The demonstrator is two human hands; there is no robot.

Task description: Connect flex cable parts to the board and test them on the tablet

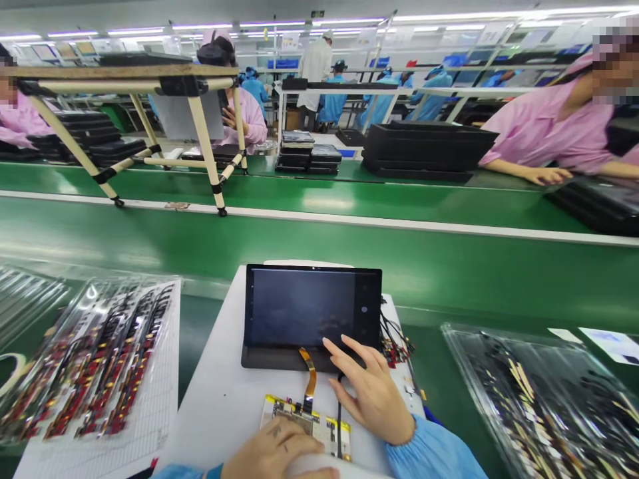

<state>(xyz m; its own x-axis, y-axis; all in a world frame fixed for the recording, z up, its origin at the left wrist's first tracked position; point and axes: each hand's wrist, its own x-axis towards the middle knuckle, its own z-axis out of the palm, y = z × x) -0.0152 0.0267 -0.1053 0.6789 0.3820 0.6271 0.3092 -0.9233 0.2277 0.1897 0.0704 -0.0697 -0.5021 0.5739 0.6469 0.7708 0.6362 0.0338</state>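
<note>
A tablet screen (304, 306), lit dark grey, leans on a dark stand (279, 358) in front of me. An orange flex cable (310, 379) runs from it to a circuit board (329, 432) with yellow-edged parts lying on the white work surface. My right hand (372, 396) has its fingers spread, the tips at the screen's lower right part; whether they touch it I cannot tell. A black cable (339, 412) passes beneath that hand. Over the board's near side, my left hand (269, 449) curls around a white rounded object (319, 462), partly cut off by the bottom edge.
Clear trays of small cable-and-board parts lie left (100, 359) and right (539, 399). Small wired parts (397, 346) sit right of the screen. Beyond the green conveyor (319, 239) stand a pipe-frame rack (200, 133), stacked black cases (424, 150) and co-workers in pink and blue.
</note>
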